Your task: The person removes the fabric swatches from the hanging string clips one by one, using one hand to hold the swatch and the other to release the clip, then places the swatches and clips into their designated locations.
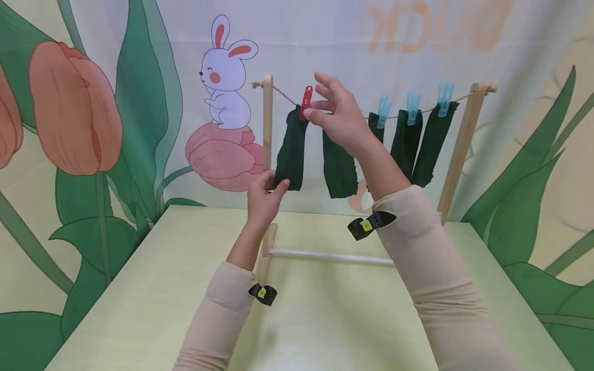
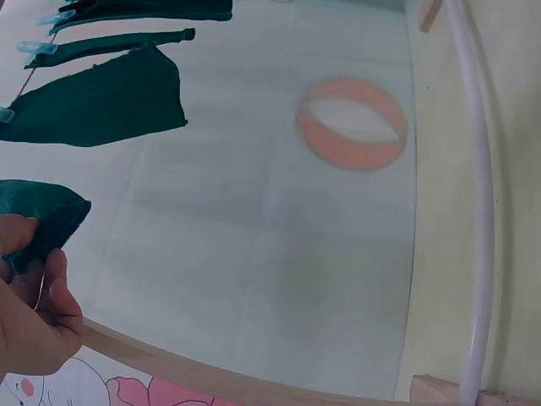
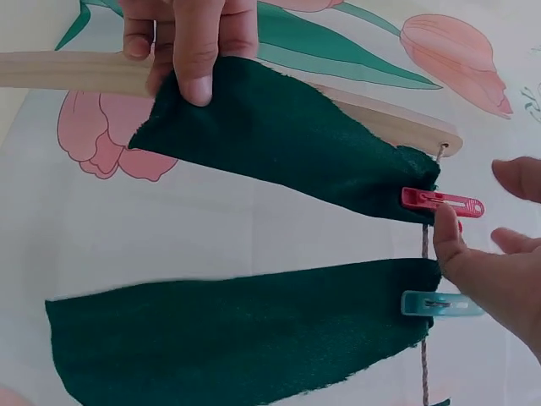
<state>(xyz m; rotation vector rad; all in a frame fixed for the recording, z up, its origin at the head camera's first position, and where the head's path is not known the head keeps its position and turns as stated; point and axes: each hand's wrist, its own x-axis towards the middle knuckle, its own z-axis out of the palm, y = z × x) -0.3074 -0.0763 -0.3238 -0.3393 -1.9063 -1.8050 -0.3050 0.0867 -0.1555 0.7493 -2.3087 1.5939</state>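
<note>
A red clothespin (image 1: 306, 98) clips the top of the leftmost dark green cloth strip (image 1: 291, 149) to a thin rope. My left hand (image 1: 264, 200) pinches that strip's lower end between thumb and fingers, as the left wrist view also shows. Beside the red clothespin is my right hand (image 1: 342, 116), its fingers spread and apart from the pin. In the right wrist view one fingertip of it lies right at the pin's edge. A second green strip (image 3: 237, 338) hangs alongside, held by a blue clothespin (image 3: 438, 304); in the head view my right hand hides that pin.
Further right, more green strips (image 1: 429, 147) hang from blue clothespins (image 1: 413, 107). The rope runs between a left wooden post (image 1: 267, 123) and a right wooden post (image 1: 464, 144). A white rod (image 1: 331, 255) crosses low above the pale table (image 1: 139, 309). Behind stands a printed backdrop (image 1: 162, 31).
</note>
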